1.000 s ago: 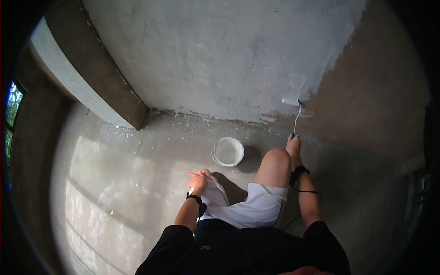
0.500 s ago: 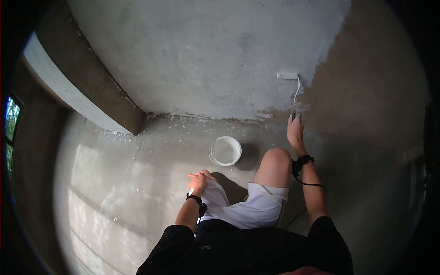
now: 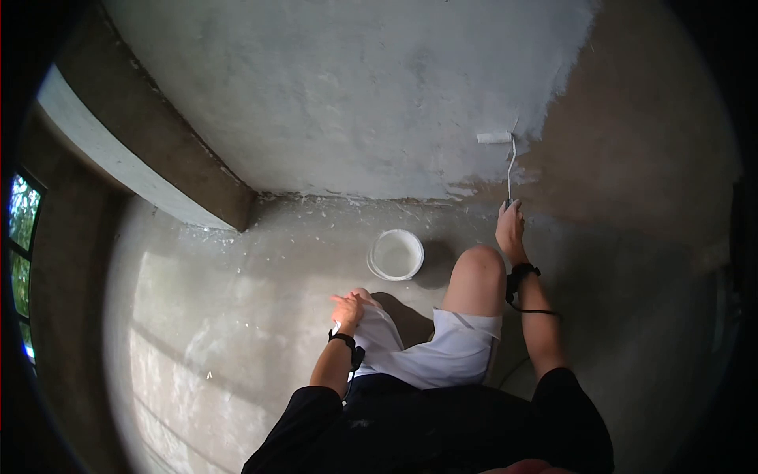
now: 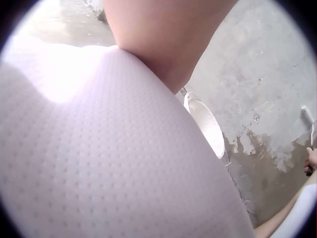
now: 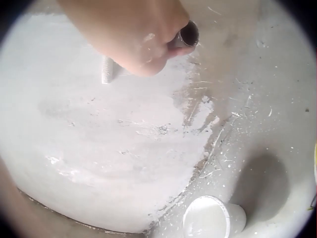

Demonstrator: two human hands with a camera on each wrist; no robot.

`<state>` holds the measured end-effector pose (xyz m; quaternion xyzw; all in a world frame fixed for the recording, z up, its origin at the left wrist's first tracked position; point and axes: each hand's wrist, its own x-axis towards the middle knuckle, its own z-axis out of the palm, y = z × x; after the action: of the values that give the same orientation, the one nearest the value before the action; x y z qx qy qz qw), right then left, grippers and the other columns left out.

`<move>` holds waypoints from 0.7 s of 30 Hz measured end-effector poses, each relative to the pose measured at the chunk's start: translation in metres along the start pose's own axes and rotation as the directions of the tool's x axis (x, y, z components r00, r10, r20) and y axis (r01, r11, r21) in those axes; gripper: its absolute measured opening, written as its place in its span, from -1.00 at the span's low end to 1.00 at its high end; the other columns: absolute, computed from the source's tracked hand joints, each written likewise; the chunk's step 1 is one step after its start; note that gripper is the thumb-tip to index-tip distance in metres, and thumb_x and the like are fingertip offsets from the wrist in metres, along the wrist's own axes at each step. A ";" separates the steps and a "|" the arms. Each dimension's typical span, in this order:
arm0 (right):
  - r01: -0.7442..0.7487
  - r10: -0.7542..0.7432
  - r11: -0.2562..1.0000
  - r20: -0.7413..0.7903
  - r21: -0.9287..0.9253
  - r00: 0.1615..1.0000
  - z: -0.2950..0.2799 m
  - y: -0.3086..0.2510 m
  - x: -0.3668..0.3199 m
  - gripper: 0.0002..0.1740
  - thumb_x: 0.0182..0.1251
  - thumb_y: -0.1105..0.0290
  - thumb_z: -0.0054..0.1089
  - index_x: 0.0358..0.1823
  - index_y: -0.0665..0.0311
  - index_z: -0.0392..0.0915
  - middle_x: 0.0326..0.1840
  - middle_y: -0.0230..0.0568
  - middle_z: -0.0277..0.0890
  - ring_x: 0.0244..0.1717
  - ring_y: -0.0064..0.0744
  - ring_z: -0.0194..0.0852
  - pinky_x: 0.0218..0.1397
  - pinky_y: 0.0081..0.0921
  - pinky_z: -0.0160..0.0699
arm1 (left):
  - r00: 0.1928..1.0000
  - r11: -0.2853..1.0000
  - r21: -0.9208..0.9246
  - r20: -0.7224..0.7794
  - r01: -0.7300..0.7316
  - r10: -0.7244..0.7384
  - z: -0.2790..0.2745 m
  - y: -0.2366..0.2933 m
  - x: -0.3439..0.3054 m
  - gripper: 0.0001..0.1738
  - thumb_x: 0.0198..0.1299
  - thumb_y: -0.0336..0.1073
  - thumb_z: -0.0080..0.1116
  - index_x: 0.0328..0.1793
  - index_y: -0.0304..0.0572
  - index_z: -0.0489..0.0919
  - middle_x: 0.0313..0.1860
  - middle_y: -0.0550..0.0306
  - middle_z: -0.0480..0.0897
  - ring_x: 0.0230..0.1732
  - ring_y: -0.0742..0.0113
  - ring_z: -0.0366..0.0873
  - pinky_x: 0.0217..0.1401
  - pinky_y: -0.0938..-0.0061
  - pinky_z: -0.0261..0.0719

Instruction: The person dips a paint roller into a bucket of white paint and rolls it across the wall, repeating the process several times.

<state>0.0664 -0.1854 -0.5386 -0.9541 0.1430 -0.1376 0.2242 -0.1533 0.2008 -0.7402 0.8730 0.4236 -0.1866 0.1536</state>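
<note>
My right hand grips the dark handle of a paint roller, whose bent wire frame reaches up to a white sleeve lying against the wall. The sleeve sits in the lower right of the white-coated area, near its ragged edge. In the right wrist view the handle's open end pokes out of the fist, and the roller sleeve shows beyond it. My left hand rests on my left knee with loose fingers, holding nothing. A white bucket stands on the floor between knees and wall.
Bare brown wall lies to the right of the coating, with a brown strip along its foot. White splashes dot the concrete floor. A pillar juts out at left, and a window lies beyond. A cable hangs from my right wrist.
My right hand has pushed the roller up the wall, then drawn it slightly back down. The left hand has stayed on the knee, and the head view has shifted a little.
</note>
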 end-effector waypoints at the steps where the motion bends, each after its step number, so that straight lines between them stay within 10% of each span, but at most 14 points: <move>1: -0.039 0.039 0.999 0.010 -0.023 0.999 0.005 0.010 -0.003 -0.66 0.45 0.22 -0.13 -0.08 0.44 0.29 -0.29 0.25 0.57 -0.20 0.22 0.57 -0.16 -0.03 0.59 | 1.000 1.000 0.000 0.001 -0.013 0.013 0.001 -0.001 0.001 -0.06 0.32 0.25 -0.35 0.45 -0.56 -0.11 -0.07 -0.14 0.66 -0.08 -0.12 0.65 -0.03 -0.14 0.44; 10: -0.024 0.026 0.998 0.052 -0.052 0.998 0.032 0.078 -0.017 -0.64 0.38 0.25 0.01 -0.03 0.45 0.34 -0.22 0.28 0.54 -0.15 0.24 0.53 -0.08 -0.01 0.53 | 0.986 0.964 0.205 0.016 -0.167 0.168 0.076 -0.027 0.061 -0.06 0.33 0.24 -0.35 0.44 -0.58 -0.11 -0.09 -0.15 0.67 -0.08 -0.17 0.64 -0.01 -0.17 0.43; 21: -0.038 0.042 0.985 -0.025 0.171 0.999 -0.021 0.048 -0.012 -0.52 0.43 0.11 -0.09 -0.21 0.51 0.49 -0.27 0.27 0.54 -0.15 0.31 0.48 -0.10 0.01 0.40 | 0.998 0.998 -0.057 -0.059 -0.005 0.001 0.012 -0.004 -0.001 -0.09 0.33 0.20 -0.29 0.37 -0.65 -0.04 -0.23 -0.15 0.69 -0.22 -0.07 0.69 -0.19 -0.15 0.52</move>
<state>0.0385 -0.2307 -0.5451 -0.9263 0.1531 -0.1584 0.3056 -0.1593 0.1972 -0.7502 0.8741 0.4318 -0.1483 0.1659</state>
